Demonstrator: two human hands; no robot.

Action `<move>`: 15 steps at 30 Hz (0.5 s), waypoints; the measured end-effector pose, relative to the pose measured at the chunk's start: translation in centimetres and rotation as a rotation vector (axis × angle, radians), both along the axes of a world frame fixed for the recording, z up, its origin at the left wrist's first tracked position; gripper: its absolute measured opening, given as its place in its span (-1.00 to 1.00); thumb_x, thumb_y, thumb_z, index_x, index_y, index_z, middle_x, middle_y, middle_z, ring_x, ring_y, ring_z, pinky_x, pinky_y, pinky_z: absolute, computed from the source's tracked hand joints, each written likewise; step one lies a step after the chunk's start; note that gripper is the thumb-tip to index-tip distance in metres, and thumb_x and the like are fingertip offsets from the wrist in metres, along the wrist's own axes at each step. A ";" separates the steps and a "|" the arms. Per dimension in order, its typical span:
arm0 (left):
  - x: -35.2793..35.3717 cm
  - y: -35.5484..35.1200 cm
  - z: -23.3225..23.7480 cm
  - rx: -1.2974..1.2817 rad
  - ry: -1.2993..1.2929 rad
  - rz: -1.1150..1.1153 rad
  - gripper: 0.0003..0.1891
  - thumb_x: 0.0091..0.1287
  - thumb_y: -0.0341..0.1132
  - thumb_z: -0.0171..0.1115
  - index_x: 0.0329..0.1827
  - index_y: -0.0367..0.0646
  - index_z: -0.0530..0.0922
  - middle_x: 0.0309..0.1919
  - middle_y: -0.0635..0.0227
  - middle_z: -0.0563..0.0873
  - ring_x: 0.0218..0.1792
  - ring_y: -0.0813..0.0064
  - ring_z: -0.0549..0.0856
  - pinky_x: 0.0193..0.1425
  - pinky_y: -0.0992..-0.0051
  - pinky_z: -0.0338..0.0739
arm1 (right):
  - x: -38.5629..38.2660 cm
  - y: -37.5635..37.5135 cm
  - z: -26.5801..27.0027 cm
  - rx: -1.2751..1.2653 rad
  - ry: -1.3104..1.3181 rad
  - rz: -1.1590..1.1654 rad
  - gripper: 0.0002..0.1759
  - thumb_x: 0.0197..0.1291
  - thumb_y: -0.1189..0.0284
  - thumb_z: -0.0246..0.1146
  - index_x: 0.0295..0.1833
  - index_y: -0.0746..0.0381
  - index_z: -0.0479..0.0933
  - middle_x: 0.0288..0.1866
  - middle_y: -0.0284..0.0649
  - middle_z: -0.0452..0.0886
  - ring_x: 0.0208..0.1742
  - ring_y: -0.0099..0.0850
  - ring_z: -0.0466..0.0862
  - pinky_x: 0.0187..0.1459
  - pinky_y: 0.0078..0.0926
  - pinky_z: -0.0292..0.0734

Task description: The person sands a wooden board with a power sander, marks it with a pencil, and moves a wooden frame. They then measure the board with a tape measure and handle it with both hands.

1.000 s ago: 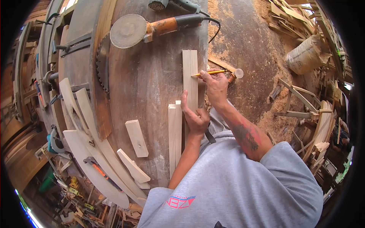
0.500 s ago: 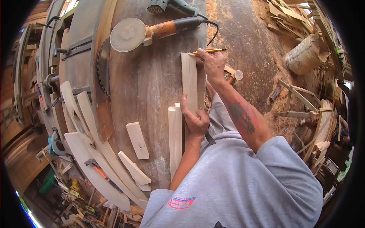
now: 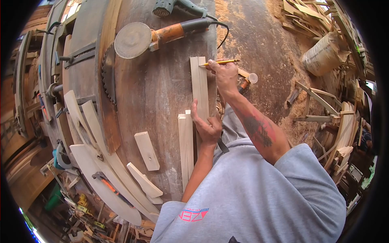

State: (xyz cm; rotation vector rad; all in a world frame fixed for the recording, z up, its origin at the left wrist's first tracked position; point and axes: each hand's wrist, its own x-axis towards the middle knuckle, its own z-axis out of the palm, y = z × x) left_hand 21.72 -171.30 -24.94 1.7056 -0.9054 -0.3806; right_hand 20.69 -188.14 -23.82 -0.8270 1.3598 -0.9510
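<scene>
Two pale wooden strips (image 3: 201,87) lie side by side on the brown workbench, pointing away from me. My left hand (image 3: 208,130) is closed round their near part, one finger stretched along the left side. In my right hand (image 3: 225,77), a yellow pencil (image 3: 227,61) is pinched, its tip on the strips' top face just short of the far end. Left of my left hand lies another pair of pale wooden pieces (image 3: 185,141), with square-cut ends.
An angle grinder (image 3: 170,33) with a round disc lies beyond the strips, near a grey-green power tool (image 3: 178,6). To the left are a toothed saw blade (image 3: 108,75), short wood blocks (image 3: 147,151), curved boards (image 3: 97,174) and a hammer (image 3: 109,186). Sawdust and a sack (image 3: 326,56) are at right.
My right hand has brought the pencil tip from the strips' far end edge a little towards me. My left hand stays on the strips. The view has shifted slightly.
</scene>
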 end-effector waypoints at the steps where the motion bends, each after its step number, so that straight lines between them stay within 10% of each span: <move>1: 0.0 0.0 0.0 -0.001 0.001 -0.001 -0.20 -0.02 -0.62 -0.11 0.45 -0.45 0.05 0.38 -0.18 0.31 0.43 -0.11 0.31 0.57 0.08 0.11 | -0.4 0.6 -0.1 -0.001 0.001 -0.001 -0.77 0.23 0.53 0.37 -0.13 0.42 0.49 -0.31 -0.12 0.71 -0.29 -0.46 0.73 -0.24 -0.61 0.67; 15: 0.1 0.3 0.1 0.021 0.008 0.002 -0.30 0.14 -0.57 -0.06 0.44 -0.43 0.07 0.36 -0.22 0.31 0.37 -0.17 0.36 0.51 0.03 0.20 | -3.7 9.3 -0.9 0.083 0.036 0.063 -0.76 0.24 0.53 0.37 -0.13 0.42 0.46 -0.31 -0.13 0.70 -0.28 -0.49 0.73 -0.25 -0.64 0.64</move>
